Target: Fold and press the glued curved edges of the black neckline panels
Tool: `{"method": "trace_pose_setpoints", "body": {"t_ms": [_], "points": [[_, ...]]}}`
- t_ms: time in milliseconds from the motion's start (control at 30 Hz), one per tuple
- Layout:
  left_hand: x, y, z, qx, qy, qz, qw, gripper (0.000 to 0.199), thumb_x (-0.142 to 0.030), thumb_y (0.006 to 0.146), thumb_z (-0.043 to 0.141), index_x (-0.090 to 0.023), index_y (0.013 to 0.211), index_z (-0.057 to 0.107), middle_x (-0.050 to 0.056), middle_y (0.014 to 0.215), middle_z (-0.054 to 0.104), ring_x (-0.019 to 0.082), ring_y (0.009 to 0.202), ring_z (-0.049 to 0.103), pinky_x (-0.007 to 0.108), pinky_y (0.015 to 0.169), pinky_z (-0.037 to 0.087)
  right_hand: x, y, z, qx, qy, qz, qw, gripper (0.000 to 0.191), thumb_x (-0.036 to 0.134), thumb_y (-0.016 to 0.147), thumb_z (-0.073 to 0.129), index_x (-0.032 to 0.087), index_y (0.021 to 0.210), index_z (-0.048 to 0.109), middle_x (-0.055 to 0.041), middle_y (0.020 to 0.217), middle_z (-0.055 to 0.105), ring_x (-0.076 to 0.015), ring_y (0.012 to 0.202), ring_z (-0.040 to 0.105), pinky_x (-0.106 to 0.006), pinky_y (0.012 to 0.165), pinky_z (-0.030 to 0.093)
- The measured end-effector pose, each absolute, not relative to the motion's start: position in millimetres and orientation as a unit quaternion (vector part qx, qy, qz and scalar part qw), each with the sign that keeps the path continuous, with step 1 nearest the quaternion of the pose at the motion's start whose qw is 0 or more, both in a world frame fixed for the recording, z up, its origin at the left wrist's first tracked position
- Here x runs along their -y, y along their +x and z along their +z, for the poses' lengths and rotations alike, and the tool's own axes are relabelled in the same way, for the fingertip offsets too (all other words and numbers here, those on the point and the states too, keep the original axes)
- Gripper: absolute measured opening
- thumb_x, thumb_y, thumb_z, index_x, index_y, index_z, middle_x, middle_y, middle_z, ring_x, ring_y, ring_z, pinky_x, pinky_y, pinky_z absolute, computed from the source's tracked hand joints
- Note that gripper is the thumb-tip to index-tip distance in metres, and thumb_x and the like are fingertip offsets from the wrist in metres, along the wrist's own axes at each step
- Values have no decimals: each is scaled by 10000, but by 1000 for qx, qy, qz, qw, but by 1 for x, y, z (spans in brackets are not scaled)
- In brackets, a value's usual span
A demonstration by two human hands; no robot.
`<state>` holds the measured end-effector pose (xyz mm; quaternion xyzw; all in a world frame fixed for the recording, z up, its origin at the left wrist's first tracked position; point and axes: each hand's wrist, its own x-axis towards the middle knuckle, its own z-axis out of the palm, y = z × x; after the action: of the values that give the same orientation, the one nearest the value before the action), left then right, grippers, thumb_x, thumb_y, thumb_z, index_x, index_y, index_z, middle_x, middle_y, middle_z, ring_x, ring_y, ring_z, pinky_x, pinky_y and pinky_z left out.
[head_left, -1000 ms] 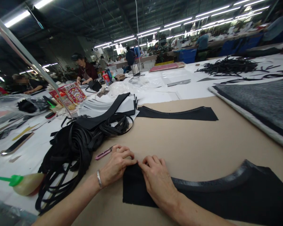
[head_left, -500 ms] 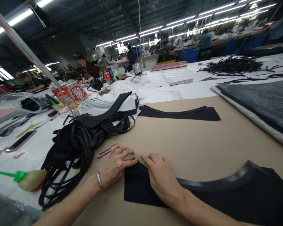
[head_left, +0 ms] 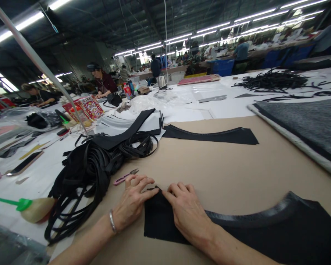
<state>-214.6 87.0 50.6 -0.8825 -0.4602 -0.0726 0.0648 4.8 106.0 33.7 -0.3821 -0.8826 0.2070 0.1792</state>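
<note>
A black fabric piece (head_left: 276, 235) with a curved, shiny strip along its top edge lies on the brown board before me. At its upper left corner, my left hand (head_left: 134, 198) has its thumb pressed on the edge, with the fingers bent beyond it. Just to the right, my right hand (head_left: 186, 209) lies over the same edge, fingers curled together and thumb and fingertips pinching at it. Both thumbs nearly meet there; the cloth beneath my right palm is hidden. Pink thread snips (head_left: 125, 177) lie behind my left hand, not touched.
Left of my hands is a heap of black strips (head_left: 91, 165), and a green-capped glue bottle (head_left: 35, 209) lies beyond it. Another black curved piece (head_left: 209, 135) lies farther back. Grey fabric (head_left: 306, 121) covers the right side. Co-workers (head_left: 105, 81) sit across the table.
My left hand has drawn slightly left and down, baring more of the snips. My right hand has shifted slightly left along the fabric's edge. The fabric piece has hardly moved.
</note>
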Motion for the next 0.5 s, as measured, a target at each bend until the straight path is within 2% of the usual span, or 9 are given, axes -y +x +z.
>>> {"method": "trace_pose_setpoints", "body": {"t_ms": [100, 200, 500], "points": [[-77, -212, 50, 470, -874, -99, 66, 498, -11, 852, 354, -315, 1176, 580, 31, 1169, 569, 198, 1122, 418, 434, 954, 201, -108, 3, 36, 884, -382, 204, 178, 368, 48, 824, 427, 230, 1089, 607, -37, 988, 563, -210, 917, 433, -354, 789, 257], [-72, -209, 50, 481, -869, -103, 53, 503, -16, 858, 347, -316, 1192, 572, 20, 1126, 599, 190, 1084, 443, 410, 930, 213, -111, 0, 37, 885, -384, 197, 175, 399, 42, 829, 414, 240, 1132, 582, -35, 986, 565, -211, 911, 435, -356, 776, 254], [-71, -208, 49, 499, -860, -102, 40, 506, -45, 867, 387, -344, 1251, 529, 6, 1059, 636, 178, 1038, 484, 407, 932, 199, -118, -10, 40, 908, -360, 155, 146, 352, 62, 858, 431, 218, 1145, 563, -60, 990, 558, -218, 902, 448, -365, 765, 270]]}}
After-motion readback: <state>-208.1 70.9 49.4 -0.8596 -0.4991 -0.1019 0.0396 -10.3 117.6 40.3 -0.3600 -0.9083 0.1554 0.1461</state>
